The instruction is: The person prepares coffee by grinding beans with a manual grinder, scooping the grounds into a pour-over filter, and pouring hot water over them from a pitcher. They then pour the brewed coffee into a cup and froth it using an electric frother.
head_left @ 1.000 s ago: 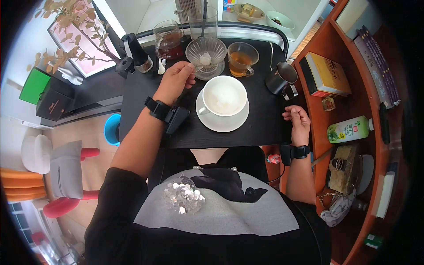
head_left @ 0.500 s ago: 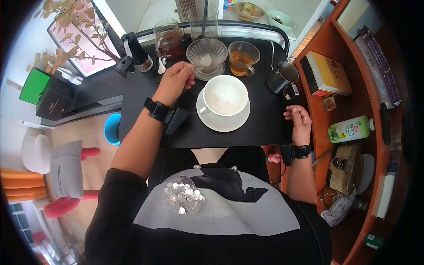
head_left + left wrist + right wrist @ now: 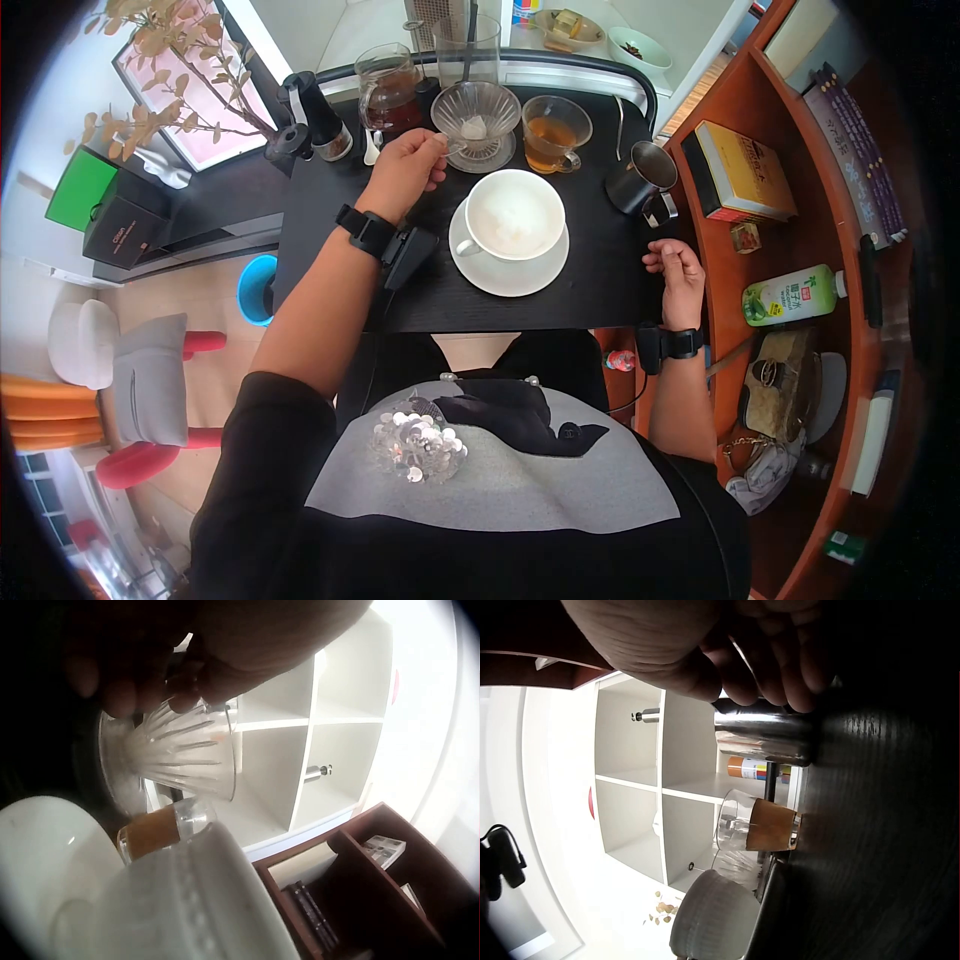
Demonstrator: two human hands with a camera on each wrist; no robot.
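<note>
My left hand point(image 3: 405, 170) reaches over the black table and pinches the handle side of a ribbed glass coffee dripper point(image 3: 455, 106). The dripper stands on a round glass base, with something small and whitish in its bottom. In the left wrist view my curled fingers overlap the edge of the dripper point(image 3: 191, 754). Just in front of it, a white cup point(image 3: 515, 212) of foamy, pale drink sits on a white saucer point(image 3: 510, 282). My right hand point(image 3: 680, 278) rests at the table's right edge, fingers loosely curled and holding nothing, nearest a dark metal milk pitcher point(image 3: 632, 185).
Behind the dripper stand a glass pot point(image 3: 388, 95) of brown liquid and a tall clear glass container point(image 3: 468, 50). A glass cup point(image 3: 552, 138) of amber drink is to its right. A black hand grinder point(image 3: 318, 120) stands at the left, wooden shelves point(image 3: 715, 235) at the right.
The view has shifted slightly, so the table things appear a little further right. Both hands keep their places: the left at the dripper, the right at the table edge.
</note>
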